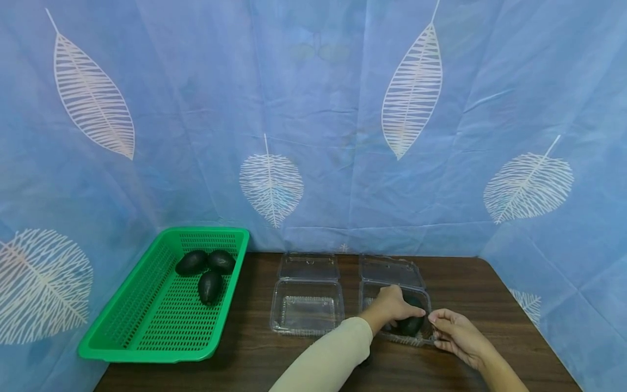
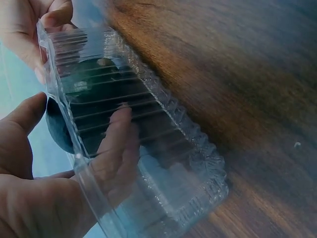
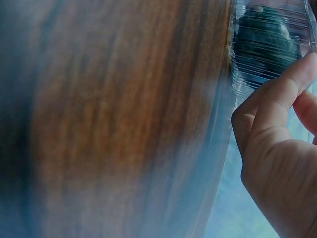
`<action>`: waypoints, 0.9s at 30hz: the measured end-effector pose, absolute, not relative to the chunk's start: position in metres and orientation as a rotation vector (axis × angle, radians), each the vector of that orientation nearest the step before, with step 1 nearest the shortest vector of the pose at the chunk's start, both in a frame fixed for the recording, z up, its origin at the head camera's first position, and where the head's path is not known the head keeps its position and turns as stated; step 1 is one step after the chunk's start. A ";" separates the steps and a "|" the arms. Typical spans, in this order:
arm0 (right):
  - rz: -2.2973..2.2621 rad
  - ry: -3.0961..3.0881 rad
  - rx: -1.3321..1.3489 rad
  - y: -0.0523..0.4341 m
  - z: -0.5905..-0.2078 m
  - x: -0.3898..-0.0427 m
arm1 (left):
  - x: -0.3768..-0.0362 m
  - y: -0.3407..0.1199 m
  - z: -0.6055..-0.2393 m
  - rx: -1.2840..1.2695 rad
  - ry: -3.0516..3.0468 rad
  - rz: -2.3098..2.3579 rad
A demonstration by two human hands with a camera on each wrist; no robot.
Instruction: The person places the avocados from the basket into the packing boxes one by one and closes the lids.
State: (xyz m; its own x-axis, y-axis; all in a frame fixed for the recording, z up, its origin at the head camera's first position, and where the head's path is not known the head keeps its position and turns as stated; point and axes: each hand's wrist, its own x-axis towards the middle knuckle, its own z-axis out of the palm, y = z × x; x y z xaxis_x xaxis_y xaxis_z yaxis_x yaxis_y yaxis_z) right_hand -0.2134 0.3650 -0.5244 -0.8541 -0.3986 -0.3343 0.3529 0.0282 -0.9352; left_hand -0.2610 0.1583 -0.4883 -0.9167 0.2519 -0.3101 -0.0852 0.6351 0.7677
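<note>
My left hand [image 1: 392, 306] reaches into the right-hand clear plastic clamshell box [image 1: 366, 288] and holds a dark avocado [image 1: 413, 324] between thumb and fingers. Through the ribbed wall in the left wrist view, the avocado [image 2: 94, 82] shows with its stem end up, and the left fingers [image 2: 116, 144] lie inside the box. At the box's right rim, my right hand [image 1: 458, 333] pinches the edge between thumb and fingers. The right wrist view has the right hand [image 3: 277, 134] at the box's edge, the avocado [image 3: 265, 42] just behind the plastic.
A second clamshell box [image 1: 307, 313] lies open to the left, its lid folded back. Farther left, a green basket [image 1: 105, 348] holds three avocados [image 1: 210, 287]. The dark wooden table [image 1: 254, 348] meets a blue leaf-print cloth [image 1: 343, 190] at the back.
</note>
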 end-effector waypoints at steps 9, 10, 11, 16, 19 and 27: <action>-1.877 1.791 -0.054 0.365 -0.525 -0.213 | -0.260 0.155 -0.485 0.151 2.462 1.167; -1.876 1.791 -0.056 0.365 -0.525 -0.213 | -0.260 0.154 -0.485 0.153 2.465 1.160; -1.877 1.789 -0.057 0.366 -0.525 -0.213 | -0.260 0.154 -0.484 0.155 2.467 1.158; -1.877 1.786 -0.054 0.366 -0.526 -0.214 | -0.260 0.151 -0.481 0.165 2.479 1.142; -1.877 1.779 -0.051 0.367 -0.527 -0.214 | -0.260 0.149 -0.479 0.176 2.485 1.144; -1.869 1.812 -0.036 0.367 -0.530 -0.216 | -0.264 0.137 -0.471 0.210 2.480 1.187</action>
State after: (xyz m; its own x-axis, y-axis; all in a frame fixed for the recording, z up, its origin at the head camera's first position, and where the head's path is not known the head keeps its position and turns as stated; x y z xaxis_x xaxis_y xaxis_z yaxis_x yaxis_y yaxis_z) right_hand -0.2161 0.3675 -0.5303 -0.8584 -0.3859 -0.3380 0.3497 0.0419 -0.9359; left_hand -0.2644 0.1374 -0.4713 -0.9159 0.2933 -0.2741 -0.0297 0.6314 0.7749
